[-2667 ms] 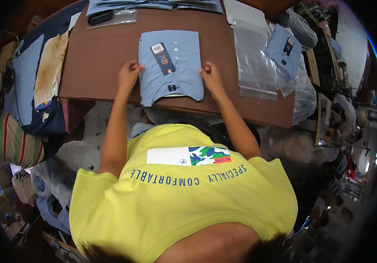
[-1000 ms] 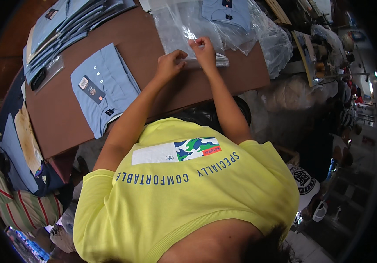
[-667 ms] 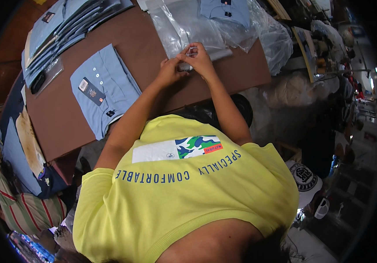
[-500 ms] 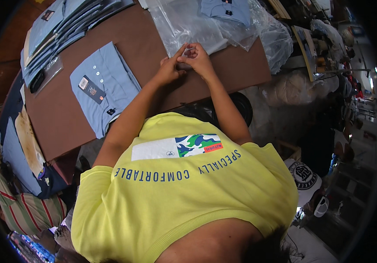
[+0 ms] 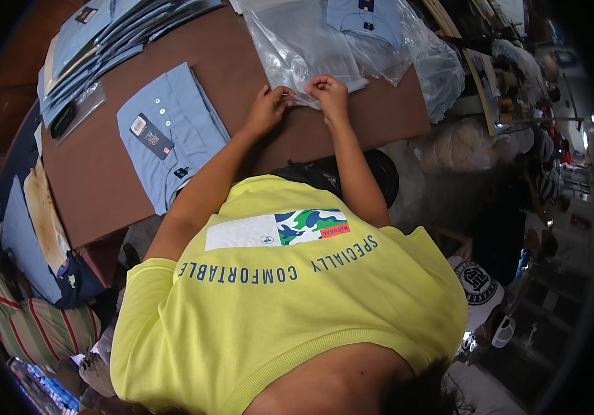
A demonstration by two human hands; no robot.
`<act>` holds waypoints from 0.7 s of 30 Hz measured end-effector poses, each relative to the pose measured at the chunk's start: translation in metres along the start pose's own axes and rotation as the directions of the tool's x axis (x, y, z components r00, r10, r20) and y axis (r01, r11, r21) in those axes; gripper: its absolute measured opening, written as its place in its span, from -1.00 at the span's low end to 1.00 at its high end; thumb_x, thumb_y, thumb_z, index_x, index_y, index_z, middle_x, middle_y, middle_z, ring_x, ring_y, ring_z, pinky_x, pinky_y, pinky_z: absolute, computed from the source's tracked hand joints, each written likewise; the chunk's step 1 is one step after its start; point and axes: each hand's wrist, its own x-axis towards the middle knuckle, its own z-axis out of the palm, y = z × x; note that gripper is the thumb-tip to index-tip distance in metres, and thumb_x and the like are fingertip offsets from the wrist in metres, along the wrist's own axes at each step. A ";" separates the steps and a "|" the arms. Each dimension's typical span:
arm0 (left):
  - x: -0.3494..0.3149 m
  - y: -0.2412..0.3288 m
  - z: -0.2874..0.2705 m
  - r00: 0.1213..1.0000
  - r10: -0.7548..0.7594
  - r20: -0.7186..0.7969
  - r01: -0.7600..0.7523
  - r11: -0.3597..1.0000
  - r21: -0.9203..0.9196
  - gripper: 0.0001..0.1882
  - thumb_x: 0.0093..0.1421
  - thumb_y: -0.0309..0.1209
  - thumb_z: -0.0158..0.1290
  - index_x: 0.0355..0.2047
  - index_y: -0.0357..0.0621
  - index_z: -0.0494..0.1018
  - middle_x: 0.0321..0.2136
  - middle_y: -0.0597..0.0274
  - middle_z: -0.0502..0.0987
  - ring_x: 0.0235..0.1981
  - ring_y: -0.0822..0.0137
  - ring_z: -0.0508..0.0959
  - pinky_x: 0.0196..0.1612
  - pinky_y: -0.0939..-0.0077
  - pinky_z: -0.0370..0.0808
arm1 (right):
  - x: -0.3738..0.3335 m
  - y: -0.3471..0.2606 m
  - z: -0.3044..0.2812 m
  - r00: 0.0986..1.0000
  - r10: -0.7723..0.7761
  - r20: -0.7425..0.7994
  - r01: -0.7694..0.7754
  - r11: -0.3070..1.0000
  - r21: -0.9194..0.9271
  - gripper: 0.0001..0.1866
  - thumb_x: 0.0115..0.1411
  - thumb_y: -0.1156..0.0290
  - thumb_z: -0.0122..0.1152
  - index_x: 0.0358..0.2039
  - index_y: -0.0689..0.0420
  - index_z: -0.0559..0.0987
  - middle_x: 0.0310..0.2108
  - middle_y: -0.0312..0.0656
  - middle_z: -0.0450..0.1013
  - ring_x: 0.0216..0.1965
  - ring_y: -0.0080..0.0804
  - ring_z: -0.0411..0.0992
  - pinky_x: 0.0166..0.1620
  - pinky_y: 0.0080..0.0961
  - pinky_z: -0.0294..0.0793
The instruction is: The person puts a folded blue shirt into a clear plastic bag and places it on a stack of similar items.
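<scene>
A clear plastic bag (image 5: 297,52) lies at the far middle of the brown table (image 5: 228,52), its near edge between my hands. My left hand (image 5: 269,111) pinches that edge at its left end. Just to the right, my right hand (image 5: 329,97) has thumb and fingers closed on the same edge. Left of my left forearm rests a folded light blue shirt (image 5: 179,128), buttons up. A dark tag (image 5: 149,137) is on its front.
A stack of folded blue shirts (image 5: 114,38), some in plastic, stands at the far left. Another blue shirt (image 5: 373,21) lies on plastic at the far right. Crumpled clear plastic (image 5: 438,76) hangs over the table's right edge. A striped cloth (image 5: 48,332) is at the lower left.
My hands were close together at the bag's near edge and have moved apart. The edge now stretches between them. My right hand has moved slightly right and nearer.
</scene>
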 end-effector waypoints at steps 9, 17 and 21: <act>-0.003 -0.019 0.003 1.000 0.008 0.013 -0.007 0.996 -0.093 -0.74 0.09 -0.66 -0.09 -0.24 -0.07 0.37 -0.31 0.31 0.58 -0.20 0.33 0.56 0.28 0.07 -0.16 | 0.021 -0.007 -0.041 0.984 0.004 -0.177 0.014 0.994 0.104 -0.85 -0.06 0.70 0.18 -0.43 0.23 0.49 -0.52 -0.26 0.46 -0.54 -0.61 0.39 -0.50 -0.72 0.36; -0.006 -0.016 0.001 0.996 0.025 0.089 -0.025 1.000 0.008 -0.63 0.01 -0.75 -0.20 -0.24 -0.05 0.38 -0.27 0.40 0.58 -0.11 0.41 0.53 0.29 0.04 -0.20 | 0.076 -0.032 -0.128 0.973 0.146 -0.176 -0.087 0.949 0.303 -0.80 0.00 0.67 0.18 -0.34 0.18 0.47 -0.46 -0.20 0.46 -0.49 -0.44 0.43 -0.41 -0.57 0.47; -0.005 -0.016 0.001 0.994 0.072 0.086 -0.079 0.994 0.078 -0.63 0.01 -0.74 -0.19 -0.23 -0.04 0.38 -0.27 0.42 0.58 -0.10 0.39 0.52 0.28 0.02 -0.18 | 0.116 -0.033 -0.185 0.956 0.235 -0.174 -0.160 0.920 0.358 -0.84 0.03 0.62 0.19 -0.34 0.16 0.47 -0.48 -0.18 0.46 -0.49 -0.40 0.44 -0.39 -0.50 0.48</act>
